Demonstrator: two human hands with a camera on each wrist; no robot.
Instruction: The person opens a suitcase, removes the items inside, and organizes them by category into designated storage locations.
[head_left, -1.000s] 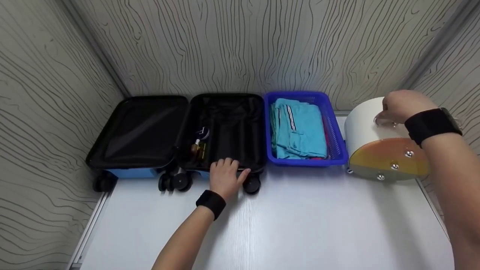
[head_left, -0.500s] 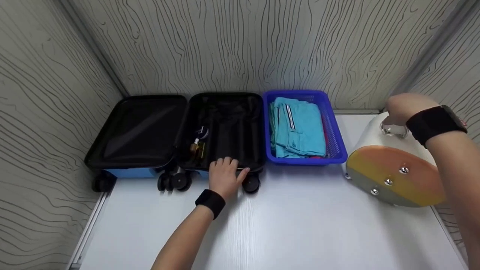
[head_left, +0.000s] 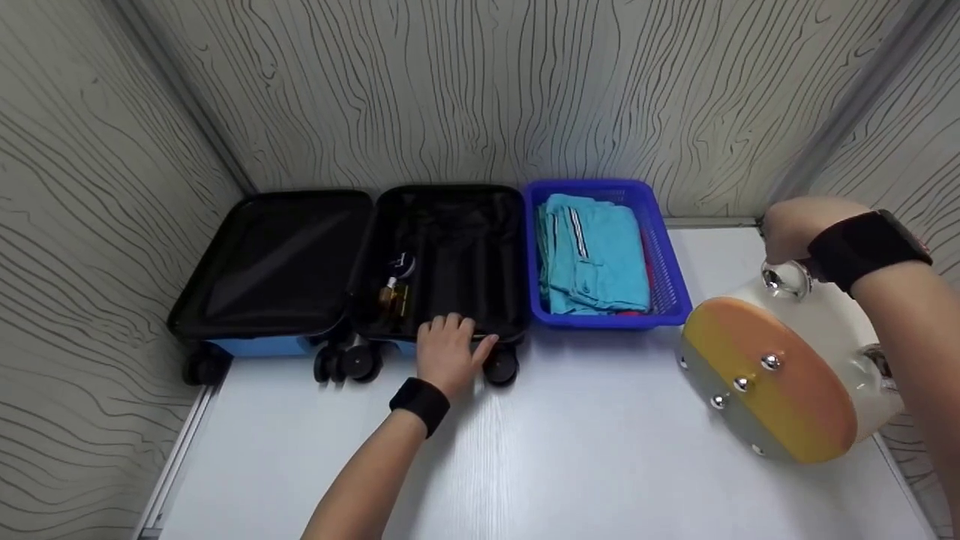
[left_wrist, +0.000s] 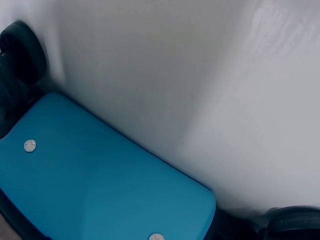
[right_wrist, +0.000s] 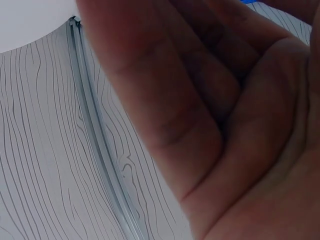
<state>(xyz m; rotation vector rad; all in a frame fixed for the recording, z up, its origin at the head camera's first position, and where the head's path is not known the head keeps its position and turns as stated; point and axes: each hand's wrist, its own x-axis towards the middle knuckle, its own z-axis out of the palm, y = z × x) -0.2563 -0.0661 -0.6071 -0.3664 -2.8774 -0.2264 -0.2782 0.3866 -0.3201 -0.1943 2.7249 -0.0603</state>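
My left hand (head_left: pixel 448 358) lies on the front rim of an open suitcase (head_left: pixel 472 259), fingers over the edge and thumb spread to the right. Its black-lined half holds a small dropper bottle (head_left: pixel 388 291) and a dark round jar (head_left: pixel 402 265). In the left wrist view the suitcase's blue shell (left_wrist: pixel 100 175) shows. At the right, my right hand (head_left: pixel 799 232) grips the top of a white rounded bag (head_left: pixel 821 330) beside a silver ring. The bag tilts, and its orange, yellow and grey striped face with silver ball studs points toward me. My fingertips are hidden there.
A blue plastic basket (head_left: pixel 611 322) with folded turquoise clothes (head_left: pixel 600 251) stands right of the suitcase. The other suitcase half (head_left: pixel 277 262) lies open at the left. Black wheels (head_left: pixel 501 367) stick out in front. Patterned walls (head_left: pixel 450 90) close off the back and sides of the white table (head_left: pixel 570 442).
My right hand has turned and tilted the white bag, bringing it nearer to me; more of its striped face and a second silver fitting show. The left hand stays on the suitcase rim.
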